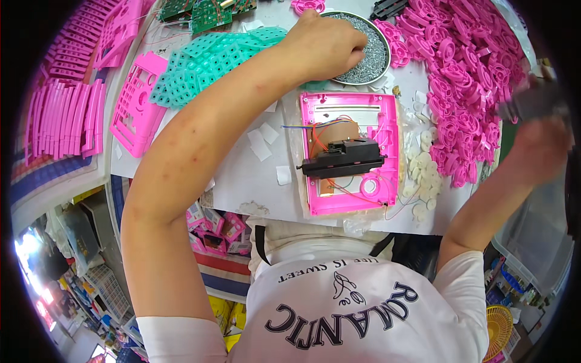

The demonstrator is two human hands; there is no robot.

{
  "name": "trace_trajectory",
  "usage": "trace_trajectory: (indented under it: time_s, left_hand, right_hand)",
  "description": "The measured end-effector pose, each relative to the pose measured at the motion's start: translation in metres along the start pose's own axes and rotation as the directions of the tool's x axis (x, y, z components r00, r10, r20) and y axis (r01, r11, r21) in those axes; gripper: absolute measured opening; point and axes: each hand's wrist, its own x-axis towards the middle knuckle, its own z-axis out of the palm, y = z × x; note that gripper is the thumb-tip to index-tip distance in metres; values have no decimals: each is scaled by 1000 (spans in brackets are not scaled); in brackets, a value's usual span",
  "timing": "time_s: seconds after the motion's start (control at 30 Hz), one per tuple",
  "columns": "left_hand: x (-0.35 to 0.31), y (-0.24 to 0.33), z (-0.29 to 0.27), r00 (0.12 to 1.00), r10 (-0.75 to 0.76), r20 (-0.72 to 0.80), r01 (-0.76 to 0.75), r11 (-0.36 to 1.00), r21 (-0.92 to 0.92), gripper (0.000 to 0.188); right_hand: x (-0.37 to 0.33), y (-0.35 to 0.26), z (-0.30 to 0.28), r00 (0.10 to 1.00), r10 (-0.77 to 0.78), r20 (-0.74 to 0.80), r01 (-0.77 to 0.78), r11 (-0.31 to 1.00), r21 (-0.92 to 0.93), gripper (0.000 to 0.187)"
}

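My left hand (330, 45) reaches over a round dish of small silver screws (370, 66), its fingers curled together at the near side of the heap. Whatever they pinch is hidden. Off to the far right, my right hand (540, 148) is smeared by motion and grips a dark grey object (535, 103), too blurred to name. Between my arms a pink plastic housing (389, 175) lies with its inside facing up. A black mechanism (345, 158) rests across it, and thin coloured wires (321, 125) run loosely over it.
Small pink plastic parts (463, 78) are heaped at the right, beside white discs (423, 175). Teal pieces (206, 66) and green circuit boards (212, 13) lie at the back left. A pink panel (138, 103) and stacked pink panels (66, 118) stand farther left.
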Motion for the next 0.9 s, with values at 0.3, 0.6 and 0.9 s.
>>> trace_trajectory:
  time_s: [0.3, 0.6, 0.9]
  left_hand:
    - [7, -6, -11, 985, -52, -165, 53, 999, -2, 26]
    - [4, -8, -5, 948, -33, -315, 124, 954, 272, 15]
    - [-164, 117, -33, 917, 23, -398, -139, 954, -265, 19]
  right_hand:
    - [-29, 5, 60, 814, 177, 553, -32, 964, -263, 66]
    - [-56, 12, 111, 770, 182, 612, -199, 979, -41, 61]
    - [-106, -8, 110, 597, -30, 802, -475, 793, 382, 42]
